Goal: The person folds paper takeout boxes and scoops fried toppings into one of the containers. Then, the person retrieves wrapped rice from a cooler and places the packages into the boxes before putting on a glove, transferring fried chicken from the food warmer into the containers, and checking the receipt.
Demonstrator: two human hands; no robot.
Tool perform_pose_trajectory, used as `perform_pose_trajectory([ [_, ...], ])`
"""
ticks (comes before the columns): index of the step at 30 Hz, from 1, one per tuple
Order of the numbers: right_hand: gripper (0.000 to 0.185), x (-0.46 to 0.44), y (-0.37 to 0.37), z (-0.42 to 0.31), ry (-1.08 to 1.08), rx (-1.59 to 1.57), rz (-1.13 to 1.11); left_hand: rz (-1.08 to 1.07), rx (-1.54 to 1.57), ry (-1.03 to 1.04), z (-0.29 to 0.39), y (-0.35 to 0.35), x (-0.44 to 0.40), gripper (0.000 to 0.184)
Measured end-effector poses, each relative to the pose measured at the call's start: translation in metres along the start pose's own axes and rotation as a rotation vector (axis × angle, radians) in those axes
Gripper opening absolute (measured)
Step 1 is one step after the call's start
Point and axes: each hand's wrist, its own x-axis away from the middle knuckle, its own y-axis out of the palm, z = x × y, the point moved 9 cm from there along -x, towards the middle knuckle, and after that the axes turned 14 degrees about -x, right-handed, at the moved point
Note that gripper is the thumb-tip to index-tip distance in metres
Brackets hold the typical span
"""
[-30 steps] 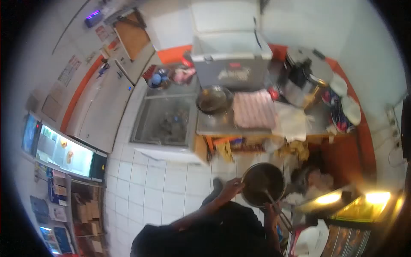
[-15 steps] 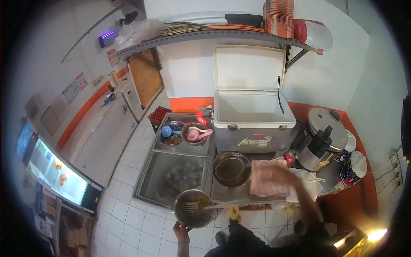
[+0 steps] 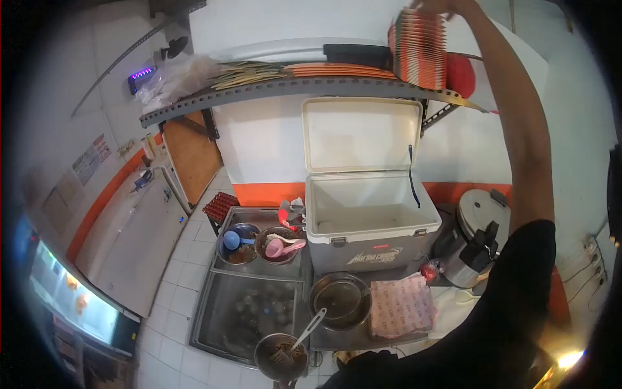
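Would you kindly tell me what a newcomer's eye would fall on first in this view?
Most likely the big grey cooler, standing with its pale lid open in the middle of the view. Next, probably the right hand, raised at the top edge to the orange-edged stack on the shelf. Lower down, a pan with a slotted spatula in it shows near the bottom edge.

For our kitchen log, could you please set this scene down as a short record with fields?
Right hand: raised, at the top of the red-edged stack on the shelf
Left hand: mostly hidden, at the lower edge of the bowl
In bowl: slotted spatula, brown bits
Cooler: lid open
Paper pile: printed, in front of the cooler
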Motion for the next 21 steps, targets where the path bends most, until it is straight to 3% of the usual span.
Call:
perform_pose_trajectory([
  [4, 0.058, 0.005, -0.005, 0.014, 0.075, -0.28, -0.012, 0.154, 0.081, -0.051, -0.005, 0.008, 0.011, 0.05],
  [7, 0.065, 0.009, -0.003, 0.022, 0.104, -0.566, -0.064, 0.138, -0.023, 0.054, 0.056, 0.028, 0.036, 0.045],
  [8, 0.067, 0.011, 0.002, 0.02, 0.101, -0.649, -0.094, 0.209, 0.063, -0.035, 0.054, 0.024, 0.035, 0.043],
  [9, 0.069, 0.009, 0.004, 0.021, 0.1, -0.719, -0.108, 0.246, 0.073, 0.012, 0.064, 0.022, 0.038, 0.044],
  [10, 0.064, 0.021, 0.013, 0.008, 0.093, -0.611, -0.099, 0.252, 0.063, 0.021, 0.047, 0.01, 0.026, 0.042],
  [11, 0.057, 0.025, 0.009, -0.001, 0.194, -0.601, 0.162, 0.247, 0.057, 0.029, 0.034, -0.002, 0.02, 0.041],
  [14, 0.05, 0.017, -0.006, -0.018, 0.052, -0.403, 0.489, 0.303, 0.053, -0.015, 0.06, 0.0, 0.026, 0.033],
  [21, 0.038, 0.02, -0.043, -0.021, -0.025, 0.203, 0.956, 0.327, 0.103, -0.016, 0.07, -0.007, 0.027, 0.028],
])
